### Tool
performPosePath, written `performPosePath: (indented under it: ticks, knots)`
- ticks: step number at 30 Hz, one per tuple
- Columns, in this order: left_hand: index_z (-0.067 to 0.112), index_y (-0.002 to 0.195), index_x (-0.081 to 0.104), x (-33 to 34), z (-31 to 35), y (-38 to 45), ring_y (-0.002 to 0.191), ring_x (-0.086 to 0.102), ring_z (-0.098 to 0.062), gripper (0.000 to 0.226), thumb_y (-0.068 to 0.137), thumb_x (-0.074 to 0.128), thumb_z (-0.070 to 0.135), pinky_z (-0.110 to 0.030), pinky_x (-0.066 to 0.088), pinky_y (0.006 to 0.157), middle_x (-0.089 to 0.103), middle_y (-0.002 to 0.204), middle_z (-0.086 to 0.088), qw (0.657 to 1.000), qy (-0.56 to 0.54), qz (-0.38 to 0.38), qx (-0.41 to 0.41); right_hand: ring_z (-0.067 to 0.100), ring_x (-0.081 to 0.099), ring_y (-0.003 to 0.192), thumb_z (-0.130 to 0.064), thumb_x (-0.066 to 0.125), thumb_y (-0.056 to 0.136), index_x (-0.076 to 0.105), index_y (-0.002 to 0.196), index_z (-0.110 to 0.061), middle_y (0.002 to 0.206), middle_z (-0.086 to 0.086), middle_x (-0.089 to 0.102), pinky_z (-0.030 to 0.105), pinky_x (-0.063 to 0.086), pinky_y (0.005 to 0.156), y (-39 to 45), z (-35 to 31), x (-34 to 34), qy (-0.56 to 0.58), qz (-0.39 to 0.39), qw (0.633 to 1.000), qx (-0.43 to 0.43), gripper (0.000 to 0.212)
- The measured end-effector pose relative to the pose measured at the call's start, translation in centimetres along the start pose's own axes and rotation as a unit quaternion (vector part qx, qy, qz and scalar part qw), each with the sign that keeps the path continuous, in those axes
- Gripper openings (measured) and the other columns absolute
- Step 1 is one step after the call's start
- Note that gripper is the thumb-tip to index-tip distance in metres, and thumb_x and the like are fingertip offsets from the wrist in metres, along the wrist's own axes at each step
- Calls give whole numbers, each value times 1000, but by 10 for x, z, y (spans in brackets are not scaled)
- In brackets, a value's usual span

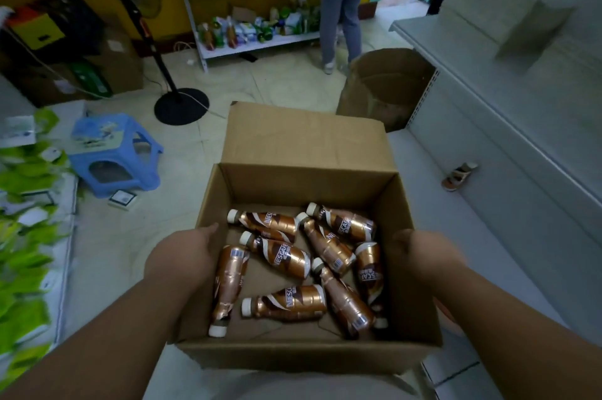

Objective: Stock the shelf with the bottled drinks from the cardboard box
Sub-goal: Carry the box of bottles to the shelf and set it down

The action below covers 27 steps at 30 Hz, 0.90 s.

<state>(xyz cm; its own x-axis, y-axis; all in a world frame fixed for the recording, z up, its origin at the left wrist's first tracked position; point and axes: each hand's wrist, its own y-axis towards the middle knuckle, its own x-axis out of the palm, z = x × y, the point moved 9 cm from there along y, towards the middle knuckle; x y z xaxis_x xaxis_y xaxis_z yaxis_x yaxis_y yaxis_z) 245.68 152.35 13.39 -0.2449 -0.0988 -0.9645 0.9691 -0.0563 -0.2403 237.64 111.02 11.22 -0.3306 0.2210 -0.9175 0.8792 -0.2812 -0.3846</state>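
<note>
An open cardboard box is held up in front of me, its far flap standing up. Several copper-brown coffee bottles with white caps lie loose on its bottom, pointing different ways. My left hand grips the box's left wall, thumb along the rim. My right hand grips the right wall near its top edge. The fingers of both hands are hidden outside the box. The grey metal shelf runs along the right side, its lower board just beyond the box.
A small tape roll lies on the shelf board. Another open cardboard box stands on the floor ahead. A blue stool and a fan stand are at left. A person stands by a back shelf with goods.
</note>
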Motion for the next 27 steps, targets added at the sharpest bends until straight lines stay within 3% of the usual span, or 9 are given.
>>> performPosePath:
  ticks: [8, 13, 17, 22, 27]
  knots:
    - [36, 146, 31, -18, 33, 136, 107, 61, -24, 66, 87, 51, 16, -35, 50, 82, 62, 126, -7, 998, 43, -28, 42, 26, 61, 102, -31, 47, 93, 57, 128, -30, 118, 7, 64, 38, 51, 81, 87, -7, -27, 13, 3, 997, 74, 35]
    - [35, 147, 30, -15, 53, 210, 97, 64, -25, 69, 86, 53, 12, -34, 53, 74, 66, 120, -7, 985, 64, -47, 153, 23, 61, 86, -32, 42, 94, 60, 118, -32, 103, 4, 65, 37, 53, 72, 70, -17, -4, 47, 1, 980, 193, 30]
    - [34, 146, 32, -8, 94, 245, 102, 62, -28, 61, 89, 45, 18, -39, 53, 81, 64, 120, -9, 950, 104, -72, 284, 27, 63, 89, -35, 40, 92, 62, 116, -32, 102, 6, 67, 38, 53, 73, 17, -29, 25, 82, -3, 951, 297, 33]
    - [38, 144, 34, 11, 157, 225, 110, 60, -25, 59, 90, 46, 21, -39, 51, 87, 61, 128, -6, 899, 140, -88, 406, 26, 63, 93, -29, 46, 92, 60, 120, -33, 107, 6, 67, 33, 49, 70, -74, -26, 65, 134, -17, 894, 427, 32]
    - [42, 143, 34, 41, 237, 157, 109, 60, -24, 58, 90, 47, 24, -37, 51, 87, 62, 125, -3, 813, 173, -118, 543, 24, 63, 91, -28, 42, 94, 55, 125, -36, 109, 4, 65, 32, 49, 70, -193, -30, 121, 193, -7, 810, 554, 35]
